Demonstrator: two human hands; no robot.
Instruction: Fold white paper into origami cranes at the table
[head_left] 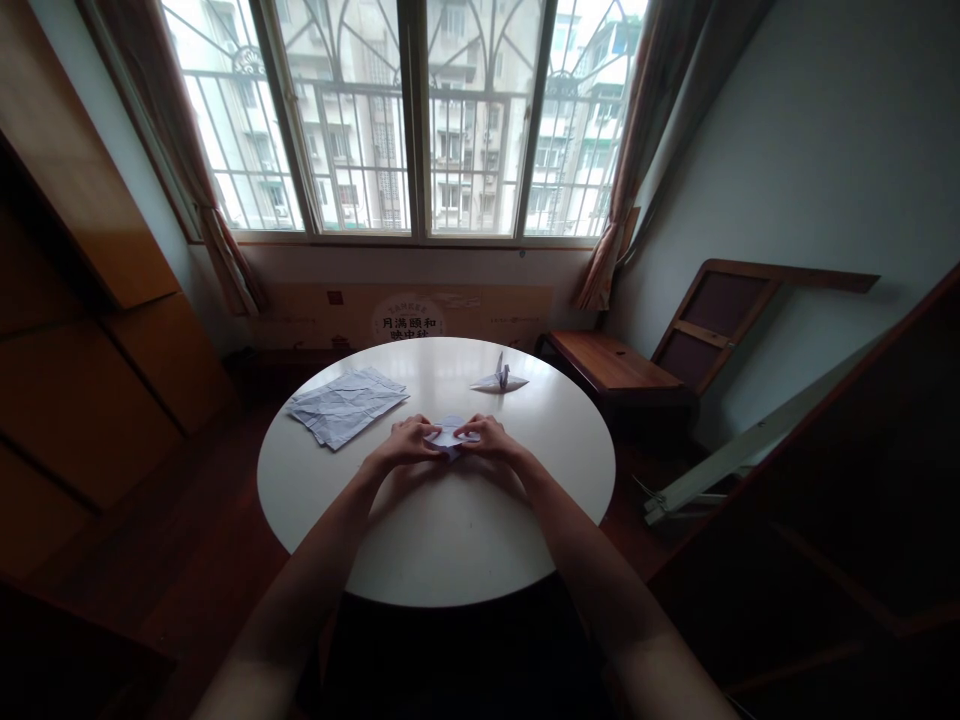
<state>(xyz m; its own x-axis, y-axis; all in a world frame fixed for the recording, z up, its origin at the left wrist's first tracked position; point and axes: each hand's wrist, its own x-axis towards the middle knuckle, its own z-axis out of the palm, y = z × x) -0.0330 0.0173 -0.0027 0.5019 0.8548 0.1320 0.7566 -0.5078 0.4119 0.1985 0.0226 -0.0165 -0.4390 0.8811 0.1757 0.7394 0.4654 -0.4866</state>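
Two hands (411,441) (489,437) on one small folded paper (449,436)

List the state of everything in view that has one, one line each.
Left hand: fingers on the folded paper
Right hand: fingers on the folded paper
Folded paper: partly folded, held between both hands
Paper crane: folded, set on the table
Paper sheets: creased, lying in a loose pile
Left curtain: gathered to the side
Right curtain: gathered to the side
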